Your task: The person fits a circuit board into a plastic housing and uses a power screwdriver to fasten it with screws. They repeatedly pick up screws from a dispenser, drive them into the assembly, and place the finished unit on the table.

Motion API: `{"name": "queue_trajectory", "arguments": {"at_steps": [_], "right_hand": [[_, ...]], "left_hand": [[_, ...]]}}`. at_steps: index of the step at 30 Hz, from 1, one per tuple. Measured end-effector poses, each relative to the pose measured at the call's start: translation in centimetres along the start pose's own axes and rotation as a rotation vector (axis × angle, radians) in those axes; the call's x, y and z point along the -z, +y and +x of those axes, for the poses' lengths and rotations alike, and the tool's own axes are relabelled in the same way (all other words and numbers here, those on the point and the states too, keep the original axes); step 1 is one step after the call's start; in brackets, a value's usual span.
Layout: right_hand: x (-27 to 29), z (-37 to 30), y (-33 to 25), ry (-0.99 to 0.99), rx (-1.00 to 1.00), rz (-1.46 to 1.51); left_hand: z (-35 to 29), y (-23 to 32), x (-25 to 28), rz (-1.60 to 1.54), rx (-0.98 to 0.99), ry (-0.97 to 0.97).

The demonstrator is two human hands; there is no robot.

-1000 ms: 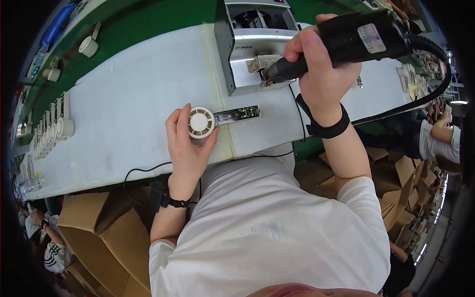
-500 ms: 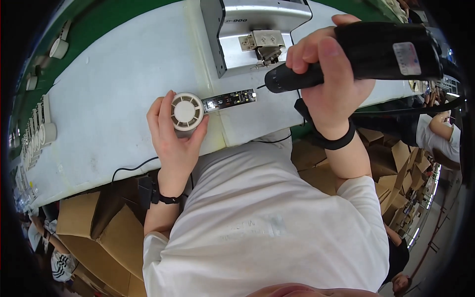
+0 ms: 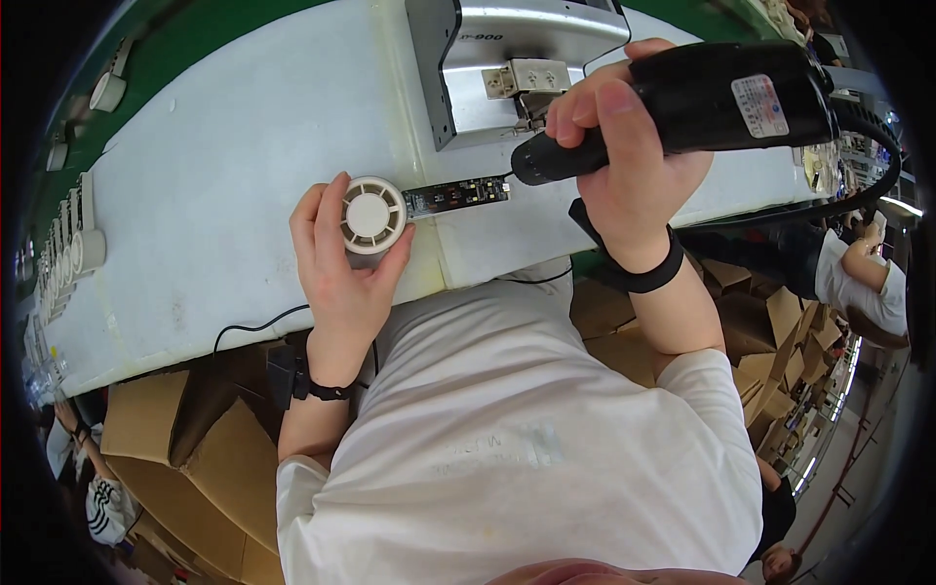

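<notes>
My left hand point(image 3: 336, 268) is closed around a small white handheld fan point(image 3: 370, 216) with a round spoked grille, resting at the table's near side. A narrow dark circuit board point(image 3: 453, 197) extends to the right from the fan's head. Gripped in my right hand point(image 3: 639, 171) is a black electric screwdriver point(image 3: 697, 102), lying almost level with its nose pointing left. Its thin bit is at the board's right end; whether it touches, I cannot tell. Behind the screwdriver's nose stands a silver metal machine point(image 3: 531, 44) with a small bracket on its front.
More white fans point(image 3: 83, 252) stand in a row at the table's left edge. A black cable point(image 3: 868, 122) curves from the screwdriver's rear. Open cardboard boxes point(image 3: 185, 468) sit below the table on both sides. Other people are at the far left and right.
My right hand has brought the screwdriver slightly left, so its bit now meets the board's right end in view. My left hand still holds the fan, almost unmoved.
</notes>
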State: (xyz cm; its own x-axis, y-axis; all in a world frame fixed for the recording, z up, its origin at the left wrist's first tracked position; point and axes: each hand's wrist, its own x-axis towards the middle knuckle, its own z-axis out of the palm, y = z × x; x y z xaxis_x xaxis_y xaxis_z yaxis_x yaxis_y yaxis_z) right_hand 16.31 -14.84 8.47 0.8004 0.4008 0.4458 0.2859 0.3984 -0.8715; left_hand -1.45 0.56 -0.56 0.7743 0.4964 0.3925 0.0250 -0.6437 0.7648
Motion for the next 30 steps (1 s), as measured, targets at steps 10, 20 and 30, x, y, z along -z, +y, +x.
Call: {"name": "queue_trajectory", "arguments": {"at_steps": [10,20,30], "right_hand": [[-0.2,0.4,0.8,-0.14,0.044,-0.099],[-0.7,1.3,-2.0,-0.015,-0.047,-0.055],[-3.2,3.1,-2.7,0.256,0.086,-0.083]], "left_hand": [[0.2,0.2,0.1,0.031,-0.016,-0.024],[0.2,0.3,0.1,0.018,-0.006,-0.015],[0.1,0.5,0.2,-0.02,0.03,-0.041]]}}
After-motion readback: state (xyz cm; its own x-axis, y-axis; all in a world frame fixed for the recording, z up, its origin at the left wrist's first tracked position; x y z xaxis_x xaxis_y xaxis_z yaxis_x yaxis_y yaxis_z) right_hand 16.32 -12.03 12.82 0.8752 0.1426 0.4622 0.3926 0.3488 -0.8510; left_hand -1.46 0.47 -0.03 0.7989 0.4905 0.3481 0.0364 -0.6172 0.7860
